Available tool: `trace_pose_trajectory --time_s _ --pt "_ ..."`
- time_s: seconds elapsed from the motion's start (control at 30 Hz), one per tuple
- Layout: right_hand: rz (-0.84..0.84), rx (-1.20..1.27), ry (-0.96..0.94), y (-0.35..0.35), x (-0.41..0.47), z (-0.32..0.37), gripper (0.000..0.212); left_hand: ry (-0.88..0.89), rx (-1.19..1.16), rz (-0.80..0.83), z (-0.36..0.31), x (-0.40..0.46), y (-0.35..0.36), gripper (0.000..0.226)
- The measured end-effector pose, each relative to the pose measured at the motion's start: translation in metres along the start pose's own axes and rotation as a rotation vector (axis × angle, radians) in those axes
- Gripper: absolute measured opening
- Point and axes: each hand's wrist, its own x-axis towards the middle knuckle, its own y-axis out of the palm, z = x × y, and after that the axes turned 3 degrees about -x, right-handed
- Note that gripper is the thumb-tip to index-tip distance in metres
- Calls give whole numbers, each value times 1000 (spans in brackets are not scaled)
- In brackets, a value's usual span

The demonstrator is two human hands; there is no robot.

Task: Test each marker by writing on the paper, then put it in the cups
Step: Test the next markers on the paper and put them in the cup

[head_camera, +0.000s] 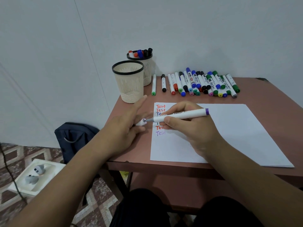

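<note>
My right hand (188,128) grips a white marker with a purple end (185,115), lying nearly level, its grey tip pointing left. My left hand (126,128) pinches the marker's white cap (141,122) right at that tip, index finger stretched out. Both hover over the left side of the white paper (229,131), where several lines of "Test" in red, blue and purple run down the left margin. The near cream cup (129,82) holds nothing I can see. The far cup (144,63) holds several markers. A row of loose markers (200,84) lies behind the paper.
The brown table (275,102) stands against a pale wall; its left edge runs beside my left hand. A dark backpack (73,138) leans on the floor left of the table, and a white tray (35,177) with two grey objects lies nearer me.
</note>
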Motion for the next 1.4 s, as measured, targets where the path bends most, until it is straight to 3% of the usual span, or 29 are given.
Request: trace_pose_trajectory --time_s 0.37,0.5,0.7,0.8,0.87,1.03,1.17,1.23,1.3,1.33,1.4 --pt "56 -102 -15 2 0 0 22 178 8 -122 -11 -7 -3 65" --pt "84 -77 -20 3 2 -2 26 183 -2 -138 -11 -8 -1 63" --pt "79 -56 10 5 5 -7 15 164 12 -132 -9 -5 2 50" --pt "61 -83 67 7 7 -9 31 136 23 -244 -8 -1 4 32" --pt "10 -156 87 6 7 -8 30 88 17 -315 -6 -1 5 32" --pt "-120 -433 -98 3 1 -8 22 214 139 -328 -12 -1 2 27" --pt "-133 -589 -277 8 -1 -13 47 319 -27 -421 -31 -3 5 25" --pt "-196 -629 -369 7 -3 -14 39 356 -103 -388 -46 -2 7 30" --pt "-273 -628 -369 5 -4 -13 34 191 -151 -226 -51 9 5 56" --pt "-301 -611 -330 3 -4 -12 35 77 -129 -124 -46 17 4 68" --pt "-327 -553 -247 2 -3 -10 35 -3 62 45 -28 34 3 69"
